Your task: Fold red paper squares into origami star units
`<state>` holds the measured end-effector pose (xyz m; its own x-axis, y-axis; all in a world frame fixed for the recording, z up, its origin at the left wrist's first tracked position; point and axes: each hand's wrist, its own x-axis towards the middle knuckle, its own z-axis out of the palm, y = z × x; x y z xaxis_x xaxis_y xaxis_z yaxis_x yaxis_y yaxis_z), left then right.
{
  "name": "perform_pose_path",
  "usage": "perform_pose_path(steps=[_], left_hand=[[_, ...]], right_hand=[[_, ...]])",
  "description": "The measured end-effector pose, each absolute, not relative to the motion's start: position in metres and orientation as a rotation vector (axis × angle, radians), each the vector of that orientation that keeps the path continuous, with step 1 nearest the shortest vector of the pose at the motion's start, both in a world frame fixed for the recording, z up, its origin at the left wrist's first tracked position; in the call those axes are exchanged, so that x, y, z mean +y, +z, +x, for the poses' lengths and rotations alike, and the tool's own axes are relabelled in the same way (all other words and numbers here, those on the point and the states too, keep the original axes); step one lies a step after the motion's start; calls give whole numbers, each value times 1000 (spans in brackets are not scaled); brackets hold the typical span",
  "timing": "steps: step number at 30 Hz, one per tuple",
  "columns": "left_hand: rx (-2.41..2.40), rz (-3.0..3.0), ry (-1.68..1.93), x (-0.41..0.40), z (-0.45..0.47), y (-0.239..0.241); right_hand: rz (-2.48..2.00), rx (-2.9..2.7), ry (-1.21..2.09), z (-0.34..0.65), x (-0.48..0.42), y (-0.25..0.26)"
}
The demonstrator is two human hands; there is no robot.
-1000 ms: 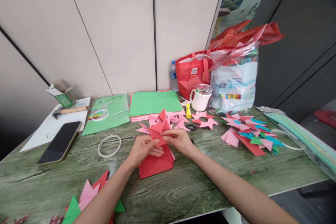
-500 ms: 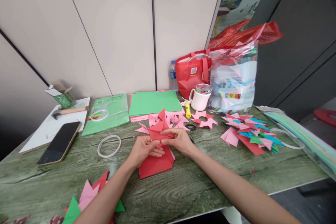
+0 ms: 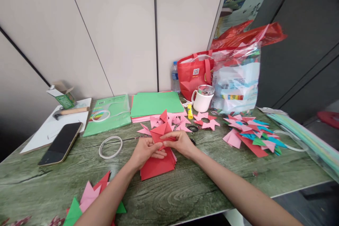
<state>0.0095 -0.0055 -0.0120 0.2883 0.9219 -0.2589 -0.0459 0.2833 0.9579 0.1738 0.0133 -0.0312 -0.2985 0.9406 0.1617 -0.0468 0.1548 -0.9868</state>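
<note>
A piece of red folded paper [image 3: 160, 131], pointed at the top, is pinched between both hands above the table. My left hand [image 3: 147, 150] grips its lower left edge with thumb and fingers. From the other side, my right hand [image 3: 180, 143] is closed on it, fingers across the front and thumb near the left thumb. Part of the paper is hidden behind the fingers. Just beneath lies a stack of red paper sheets [image 3: 157, 168], with pink edges showing at its right. Pink folded paper pieces [image 3: 182, 123] lie right behind the held paper.
A pile of colored folded papers [image 3: 251, 130] lies at right, another folded cluster [image 3: 90, 196] under my left forearm. Left are a tape roll [image 3: 110, 147], phone [image 3: 60, 143] and hammer [image 3: 71, 111]. Behind stand green sheets [image 3: 159, 103], glue stick [image 3: 190, 111], mug [image 3: 203, 99] and red bag [image 3: 194, 77].
The fingers of my right hand have shifted slightly over the red folded paper, lying a bit lower across its front. Both hands keep their grip, and the rest looks the same.
</note>
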Motion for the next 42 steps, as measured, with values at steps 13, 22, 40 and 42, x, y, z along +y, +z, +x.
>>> perform_pose_path(steps=[13,22,40,42], left_hand=[[1050,1143,742,-7,9,-8],[1043,1178,814,-7,11,-8],[988,1243,965,-7,10,-6],[1008,1229,952,-8,10,-5]], right_hand=[[-946,-1399,1318,176,16,-31],[-945,-1279,1364,173,16,-31],[-885,-1383,1435,176,16,-27],[-918,-1486,1293,175,14,-24]])
